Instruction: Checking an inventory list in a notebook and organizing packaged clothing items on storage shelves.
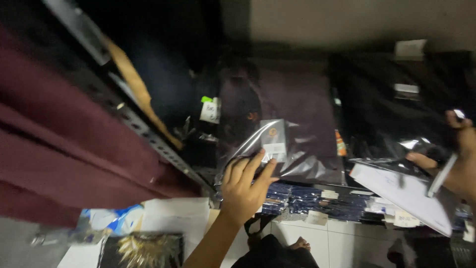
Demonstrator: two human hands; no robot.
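Nearest cam: left forearm coming up from bottom centre, left hand (244, 188) fingers spread, tips pressed on the lower edge of a clear plastic bag (285, 149) holding a folded dark purple garment. Not a closed grip, more a flat press/pinch at the edge; thumb points right along the bag edge.

Bag sits on top of a stack on a shelf, centre frame. Grey rectangular tag with a white label (274, 141) inside the bag, just above the fingertips.

Right hand (458, 149) at right edge, clasped around a white pen (443, 174) and holding a white paper sheet/clipboard (404, 196) tilted down to the right.

Other packages:
- black bagged garments (396, 109) right of the purple one, small white labels on top
- small white tag with green tab (210, 110) left of the purple bag
- row of dark blue flat packs with white stickers (317, 201) under the shelf edge
- maroon fabric (64, 144) fills left side, behind a perforated metal rack upright (148, 136)
- black box with gold spiky print (141, 250) bottom left, white paper beside it

Floor: white tiles (337, 243); a bare foot (300, 244) is on them. Dim light, image blurred.
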